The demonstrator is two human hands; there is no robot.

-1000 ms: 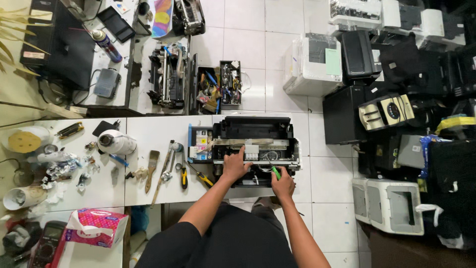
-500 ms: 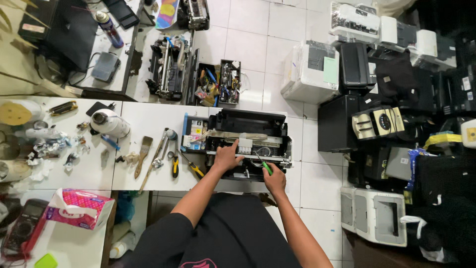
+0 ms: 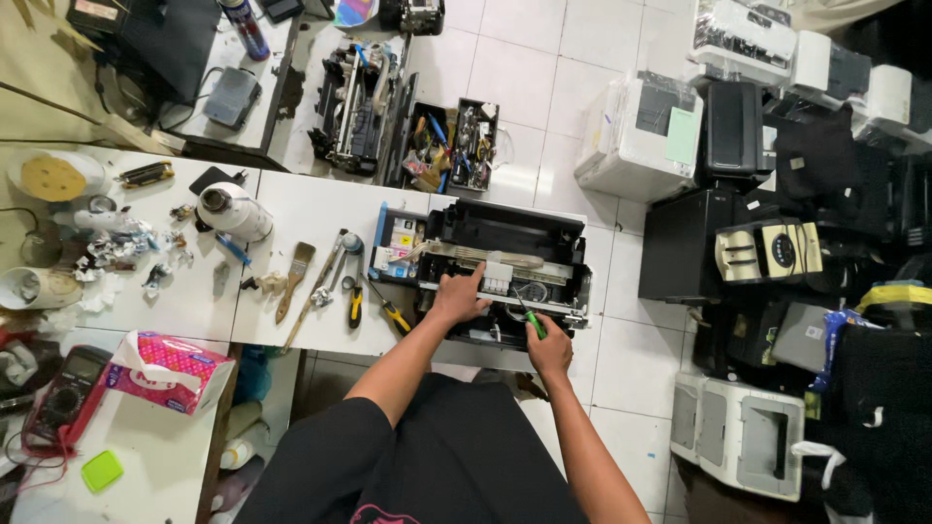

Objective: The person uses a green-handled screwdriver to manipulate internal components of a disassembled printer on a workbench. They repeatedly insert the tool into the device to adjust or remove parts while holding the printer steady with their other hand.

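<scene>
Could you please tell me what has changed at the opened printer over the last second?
Little: the camera shifted. The left hand stays pressed on the opened printer, and the right hand still holds the green-handled screwdriver pointed into it. The tools on the white table lie unmoved.

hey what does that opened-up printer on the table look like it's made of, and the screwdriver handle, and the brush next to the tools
Opened printer: black shell, matte, apparently moulded plastic; pale strips inside may be metal. Screwdriver in the right hand: bright green handle, probably plastic. Brush: light brown handle, looks like wood; the bristles are too small to judge.
</scene>
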